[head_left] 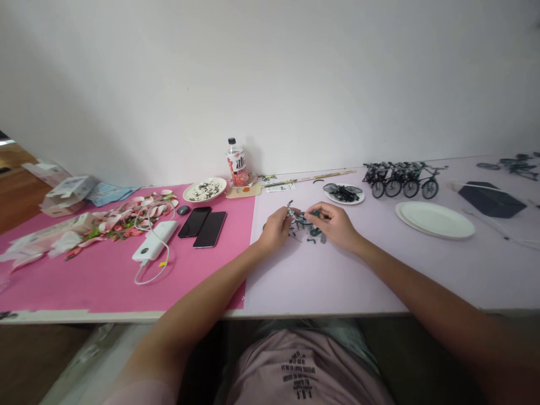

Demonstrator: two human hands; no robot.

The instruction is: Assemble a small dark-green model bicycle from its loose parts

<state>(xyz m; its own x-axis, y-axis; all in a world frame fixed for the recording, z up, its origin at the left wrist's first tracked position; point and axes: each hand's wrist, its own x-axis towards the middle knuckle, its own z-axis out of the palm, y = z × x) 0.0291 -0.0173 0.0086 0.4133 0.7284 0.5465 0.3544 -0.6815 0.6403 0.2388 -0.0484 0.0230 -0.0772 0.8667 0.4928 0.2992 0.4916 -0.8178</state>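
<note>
Two hands' fingers pinching a small model bicycle, pink-and-lilac table, plain white wall

Two bare arms, no sleeves past elbows. Left hand and right hand bare: no gloves, no rings, no watch seen. Light pink T-shirt, short sleeve edge showing at left upper arm. Small dark print on shirt front, lines of tiny letters, too small to read.

Head camera, forward-down over table, hand-distance near.
</note>
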